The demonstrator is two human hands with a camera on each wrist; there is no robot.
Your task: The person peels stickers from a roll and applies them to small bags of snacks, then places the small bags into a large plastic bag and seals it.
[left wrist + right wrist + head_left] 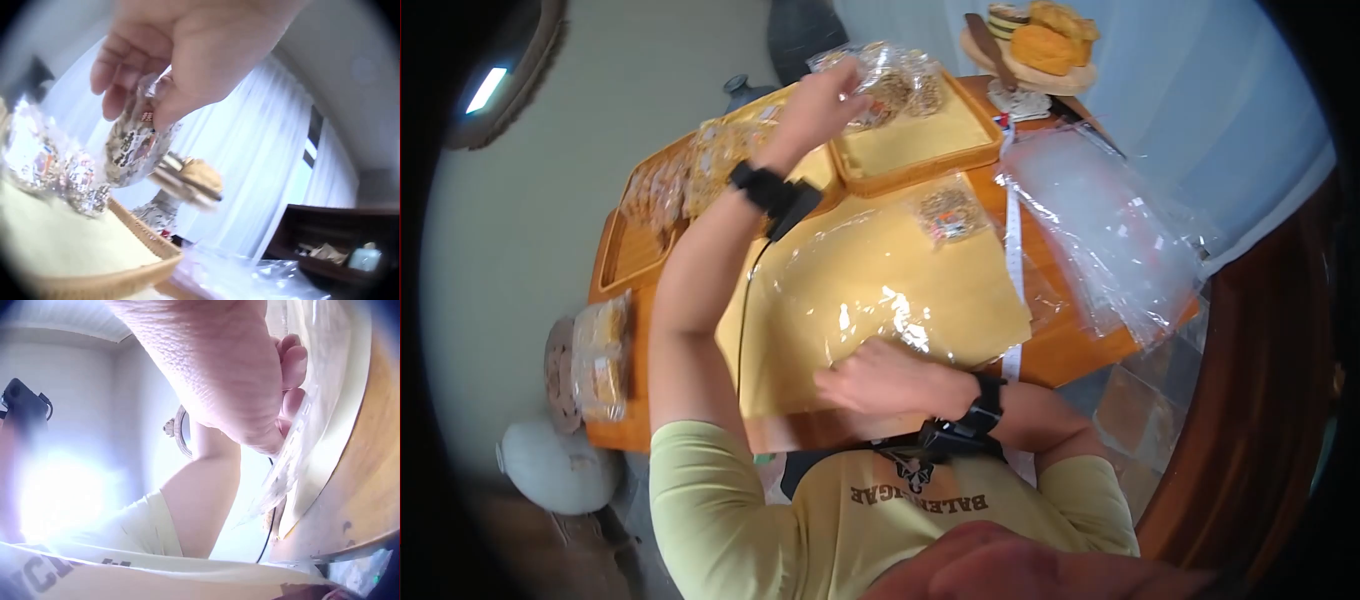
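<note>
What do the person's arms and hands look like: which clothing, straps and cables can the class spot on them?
The left hand and right hand wear no gloves. Each has a black wrist strap bearing a black, boxy device; a thin black cable trails from the left one. Both sleeves are short and pale yellow.

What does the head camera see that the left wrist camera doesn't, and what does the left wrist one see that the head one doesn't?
Only the head view shows the right hand, the yellow shirt and the round white pot.

Only the left wrist view shows a bluish container and a crumpled tan thing inside a dark cabinet.

Both show the left hand, snack bags, a tray and pale curtains.
</note>
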